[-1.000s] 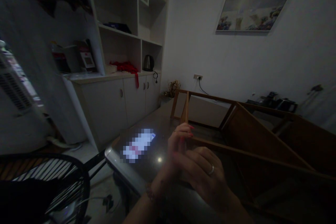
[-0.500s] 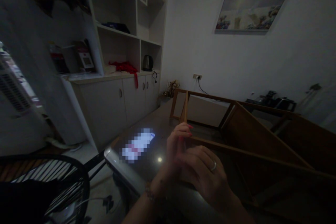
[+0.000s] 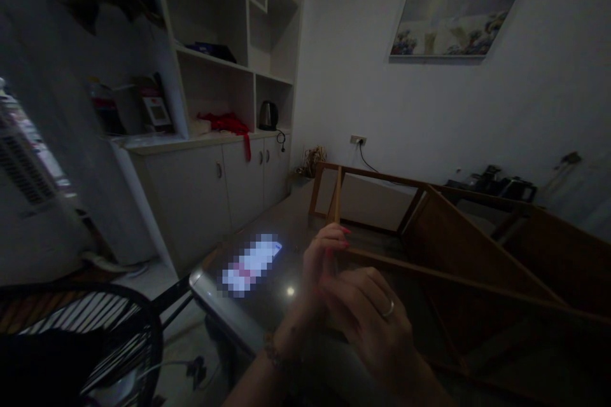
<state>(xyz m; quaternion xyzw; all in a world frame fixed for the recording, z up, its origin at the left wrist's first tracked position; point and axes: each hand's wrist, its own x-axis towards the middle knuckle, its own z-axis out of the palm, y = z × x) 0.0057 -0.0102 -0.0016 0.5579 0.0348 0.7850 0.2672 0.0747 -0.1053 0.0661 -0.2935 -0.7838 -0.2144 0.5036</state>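
Observation:
My left hand (image 3: 317, 267), with red nails and a bracelet at the wrist, is closed in a pinch, its fingers curled toward the right. Close against it, my right hand (image 3: 375, 315) wears a ring and is also pinched, its fingertips meeting the left hand's. Whatever lies between the fingertips is too small and dim to name. Just beyond both hands, a wooden shelf frame (image 3: 382, 259) lies on its side on the dark glossy table (image 3: 272, 308). To the left of my hands lies a lit phone (image 3: 252, 265), its screen blurred out.
A black fan-like round grille (image 3: 153, 324) stands at lower left. White cabinets (image 3: 186, 191) with shelves hold a kettle (image 3: 268, 116) and a red cloth (image 3: 229, 122). A wall socket (image 3: 358, 139) has a cord plugged in. Dark appliances (image 3: 518, 189) sit behind the wooden frame.
Both hands stay pinched together in nearly the same place. The right hand has shifted very slightly; the frame and phone have not moved.

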